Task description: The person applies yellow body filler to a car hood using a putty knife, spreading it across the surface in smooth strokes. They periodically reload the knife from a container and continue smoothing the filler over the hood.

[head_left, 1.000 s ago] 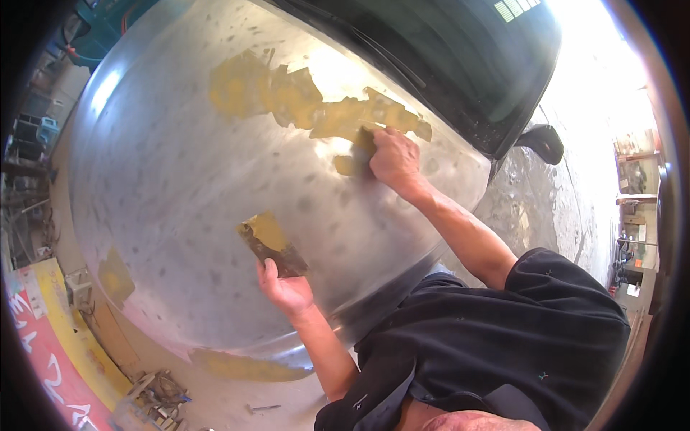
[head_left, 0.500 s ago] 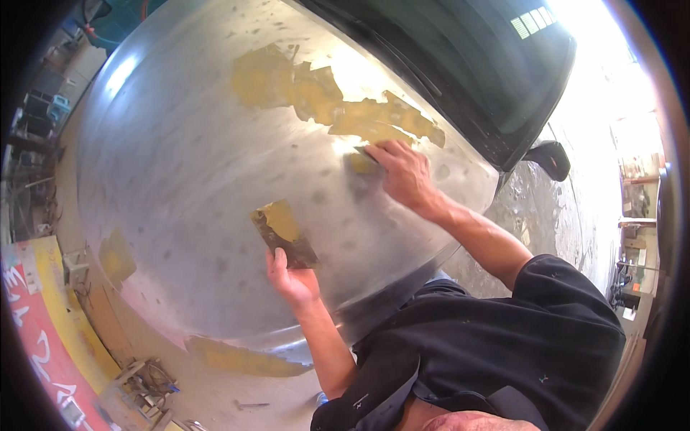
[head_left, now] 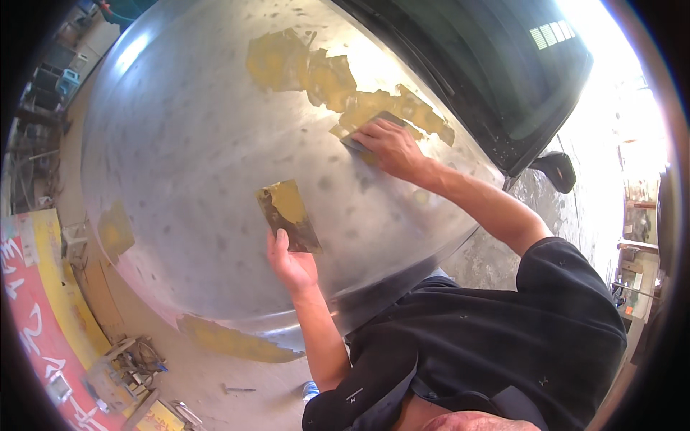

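My left hand [head_left: 291,262] holds a dark, flat rectangular board [head_left: 286,212] carrying a lump of yellow putty. My right hand [head_left: 392,147] grips a thin dark spreader [head_left: 363,140] pressed onto the bare-metal car hood [head_left: 201,165], at the lower edge of a long irregular band of yellow putty [head_left: 323,82] near the windscreen. The spreader's middle is partly hidden under my fingers. Other putty patches show on the left edge [head_left: 116,228] and on the lower edge [head_left: 237,341] of the hood.
The dark windscreen [head_left: 496,65] and side mirror [head_left: 557,172] sit upper right. A pink-and-yellow board [head_left: 86,309] lies at lower left, beside metal scraps [head_left: 136,359]. Cluttered shelving [head_left: 632,266] stands at right, and assorted items [head_left: 43,115] line the left side.
My right hand dipped a little, then moved up and left with the spreader, now turned flatter over the putty. My left hand with the board is slightly higher in view. The view has shifted a little.
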### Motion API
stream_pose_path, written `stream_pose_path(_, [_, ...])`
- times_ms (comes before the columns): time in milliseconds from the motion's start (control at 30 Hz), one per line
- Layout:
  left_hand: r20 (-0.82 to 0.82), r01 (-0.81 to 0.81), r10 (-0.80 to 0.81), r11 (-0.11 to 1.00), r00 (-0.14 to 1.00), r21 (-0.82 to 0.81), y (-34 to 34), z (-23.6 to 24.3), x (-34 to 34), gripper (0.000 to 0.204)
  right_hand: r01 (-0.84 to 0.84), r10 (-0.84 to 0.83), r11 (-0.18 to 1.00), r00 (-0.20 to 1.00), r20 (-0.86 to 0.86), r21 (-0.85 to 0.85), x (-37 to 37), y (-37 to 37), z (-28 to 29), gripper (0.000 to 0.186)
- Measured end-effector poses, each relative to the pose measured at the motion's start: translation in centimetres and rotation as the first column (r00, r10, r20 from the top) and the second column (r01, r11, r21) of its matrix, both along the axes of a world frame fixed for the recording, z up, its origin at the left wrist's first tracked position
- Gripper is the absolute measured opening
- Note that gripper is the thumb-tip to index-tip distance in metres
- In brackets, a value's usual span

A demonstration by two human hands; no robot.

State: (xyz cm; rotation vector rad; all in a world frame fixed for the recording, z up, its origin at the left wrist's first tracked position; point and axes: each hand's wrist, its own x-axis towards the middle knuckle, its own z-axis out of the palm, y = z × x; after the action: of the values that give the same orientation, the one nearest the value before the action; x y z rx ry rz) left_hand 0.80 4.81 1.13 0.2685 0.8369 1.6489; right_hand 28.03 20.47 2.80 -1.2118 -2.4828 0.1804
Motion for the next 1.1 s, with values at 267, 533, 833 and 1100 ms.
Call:
stream_pose_path(267, [-0.026, 0.01, -0.01, 1.0, 1.0, 0.012, 0.1, -0.6, 0.1, 0.046, 0.067, -0.066, 0.997, 0.998, -0.013, 0.033, 2.8, -6.3, -1.1, 0.051])
stream_pose_path(533, [-0.04, 0.008, -0.007, 1.0, 0.999, 0.021, -0.5, -0.9, 0.8, 0.038, 0.068, -0.074, 0.992, 0.996, -0.048, -0.111, 4.1, -8.8, 1.7, 0.054])
stream_pose_path(833, [-0.205, 0.093, -0.083, 0.995, 0.975, 0.039, -2.8, 3.5, 4.4, 0.04, -0.12, 0.154, 0.982, 0.957, -0.246, 0.149, -4.1, -8.8, 10.3, 0.051])
stream_pose_path(1100, [-0.201, 0.116, -0.114, 0.993, 0.973, 0.0, -3.1, 3.7, 7.1, 0.04, -0.27, 0.278, 0.96, 0.945, -0.174, 0.069, -2.5, -10.9, 6.9, 0.059])
